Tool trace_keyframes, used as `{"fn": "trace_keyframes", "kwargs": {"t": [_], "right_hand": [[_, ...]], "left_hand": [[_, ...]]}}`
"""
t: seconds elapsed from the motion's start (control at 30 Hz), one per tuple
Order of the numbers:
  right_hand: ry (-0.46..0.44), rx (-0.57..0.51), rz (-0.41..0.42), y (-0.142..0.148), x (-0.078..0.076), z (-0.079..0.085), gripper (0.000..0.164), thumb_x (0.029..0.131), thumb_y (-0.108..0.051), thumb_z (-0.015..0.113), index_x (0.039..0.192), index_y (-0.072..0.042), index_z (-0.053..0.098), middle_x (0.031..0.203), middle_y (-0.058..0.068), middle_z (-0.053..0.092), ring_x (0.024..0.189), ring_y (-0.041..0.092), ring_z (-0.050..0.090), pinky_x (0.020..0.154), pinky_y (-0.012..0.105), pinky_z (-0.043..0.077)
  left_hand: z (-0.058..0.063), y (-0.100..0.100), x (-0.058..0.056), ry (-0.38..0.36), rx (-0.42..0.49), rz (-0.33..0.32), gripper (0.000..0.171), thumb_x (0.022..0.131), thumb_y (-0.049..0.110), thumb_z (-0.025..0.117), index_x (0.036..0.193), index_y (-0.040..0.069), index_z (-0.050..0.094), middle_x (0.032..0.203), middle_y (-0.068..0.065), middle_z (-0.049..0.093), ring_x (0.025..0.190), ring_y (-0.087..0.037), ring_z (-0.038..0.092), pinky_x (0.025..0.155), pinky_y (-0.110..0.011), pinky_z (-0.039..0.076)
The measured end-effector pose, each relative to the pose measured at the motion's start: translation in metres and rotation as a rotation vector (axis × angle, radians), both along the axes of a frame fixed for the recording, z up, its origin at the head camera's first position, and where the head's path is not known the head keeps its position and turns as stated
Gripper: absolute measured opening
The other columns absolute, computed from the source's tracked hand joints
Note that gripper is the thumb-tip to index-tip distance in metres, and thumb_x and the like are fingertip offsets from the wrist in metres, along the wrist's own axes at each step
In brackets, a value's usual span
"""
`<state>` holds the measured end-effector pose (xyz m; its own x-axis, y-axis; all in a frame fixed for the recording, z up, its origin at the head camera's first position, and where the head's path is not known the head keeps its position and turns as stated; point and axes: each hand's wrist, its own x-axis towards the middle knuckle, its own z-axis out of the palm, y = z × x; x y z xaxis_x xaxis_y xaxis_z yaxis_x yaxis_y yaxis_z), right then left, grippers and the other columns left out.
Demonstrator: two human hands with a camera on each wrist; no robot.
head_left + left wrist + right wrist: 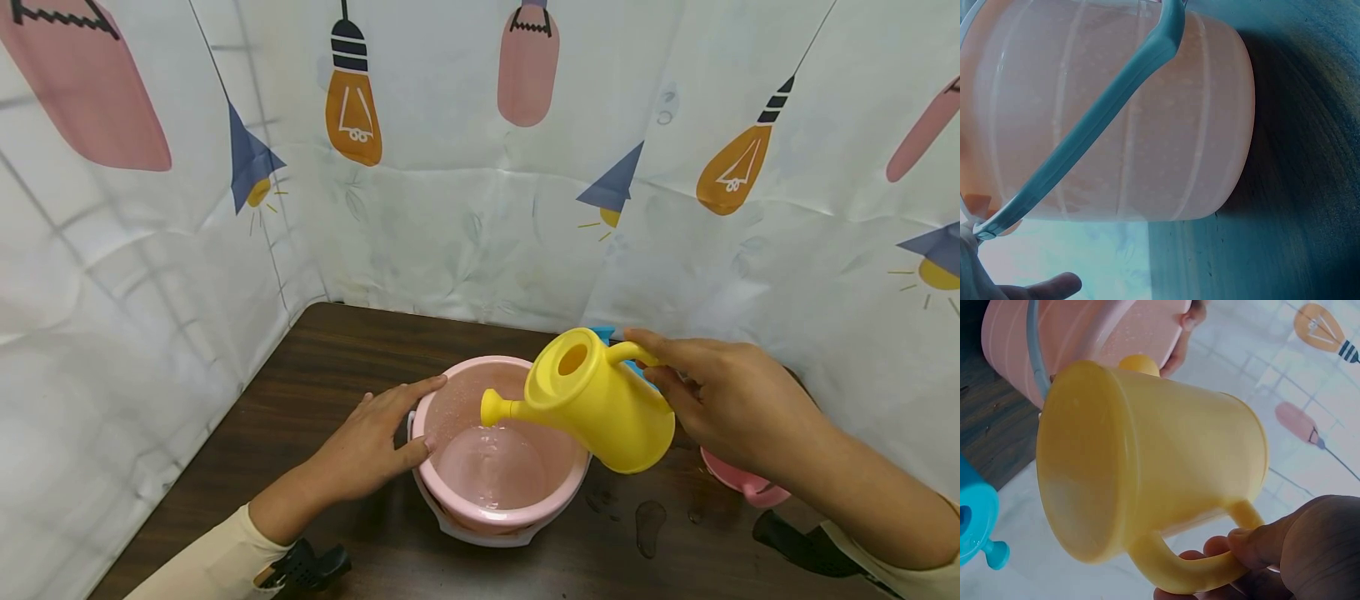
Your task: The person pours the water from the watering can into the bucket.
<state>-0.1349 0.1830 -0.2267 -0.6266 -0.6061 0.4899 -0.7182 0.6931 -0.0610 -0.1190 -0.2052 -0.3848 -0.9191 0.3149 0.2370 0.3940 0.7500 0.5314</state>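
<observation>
A pink bucket (491,518) stands on the table with a little clear water (491,467) at its bottom. My left hand (363,446) rests at the bucket's left rim, fingers fairly straight and thumb over the edge. The bucket's carrying handle (1088,137) hangs down its side in the left wrist view. With my right hand (738,400) I grip the handle of a yellow watering can (1191,444). The can is tilted left, its spout (492,408) over the bucket's opening. No stream from the spout shows.
Partly hidden behind the watering can is a blue plastic object (975,509) with a small knob. A pink item with a handle (761,492) lies under my right forearm. Water spots (649,527) mark the dark wooden table (360,342). A printed curtain (465,233) hangs behind.
</observation>
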Motion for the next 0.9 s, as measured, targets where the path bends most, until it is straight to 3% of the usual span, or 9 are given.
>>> {"fn": "trace_keyframes", "kwargs": {"t": [0.57,0.9], "right_hand": [[0.010,-0.009,0.004,-0.0017,0.0008,-0.0001,0.057,0.083,-0.001,0.079,0.136,-0.019,0.069,0.089,-0.012,0.069,0.057,0.002,0.037,0.050,0.023,0.037],[0.013,-0.007,-0.004,-0.0019,0.0002,0.0001,0.055,0.084,-0.003,0.079,0.136,-0.019,0.070,0.103,-0.005,0.075,0.058,0.004,0.040,0.051,0.025,0.038]], "left_hand": [[0.0001,-0.0004,0.0004,-0.005,-0.002,-0.003,0.073,0.092,0.043,0.068,0.158,0.042,0.035,0.153,0.001,0.049,0.141,-0.030,0.044,0.108,-0.078,0.020],[-0.0004,-0.0004,0.0004,0.008,-0.001,-0.006,0.073,0.092,0.043,0.067,0.158,0.042,0.035,0.153,0.001,0.049,0.140,-0.029,0.045,0.107,-0.079,0.021]]}}
